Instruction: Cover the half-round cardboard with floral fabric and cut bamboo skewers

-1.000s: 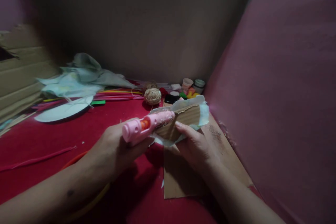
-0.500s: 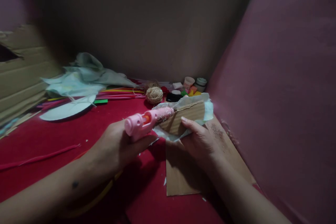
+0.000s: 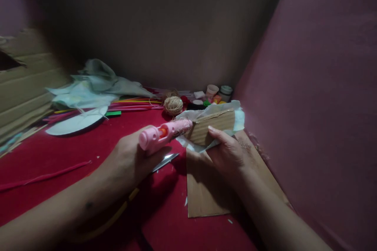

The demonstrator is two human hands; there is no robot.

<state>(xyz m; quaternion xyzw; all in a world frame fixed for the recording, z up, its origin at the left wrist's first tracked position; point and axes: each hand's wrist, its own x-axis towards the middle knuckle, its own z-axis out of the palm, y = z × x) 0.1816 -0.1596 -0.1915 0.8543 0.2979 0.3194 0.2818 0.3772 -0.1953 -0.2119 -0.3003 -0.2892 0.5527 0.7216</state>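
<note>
My left hand (image 3: 132, 155) is closed round the grip of a pink hot glue gun (image 3: 165, 133). The gun's nozzle is at the upper left part of a small cardboard piece (image 3: 220, 123), where a thin line of glue runs along the top edge. Pale fabric (image 3: 240, 119) lies behind the cardboard and sticks out past its edges. My right hand (image 3: 226, 153) holds the piece from below, its thumb pressed on the cardboard and its fingers hidden behind. Under the left hand a shiny metal blade (image 3: 166, 160) shows in part.
A larger cardboard sheet (image 3: 206, 196) lies on the red surface (image 3: 165, 219) under the right hand. Behind are a twine ball (image 3: 173, 106), pink and yellow pipe cleaners (image 3: 135, 106), crumpled cloth (image 3: 97, 86), a white disc (image 3: 78, 121) and small pots (image 3: 226, 92). A pink wall (image 3: 318, 106) rises at right.
The cardboard piece and my right hand have shifted slightly right and up. The glue gun's nozzle has moved left and down along the piece. More of the metal blade shows now.
</note>
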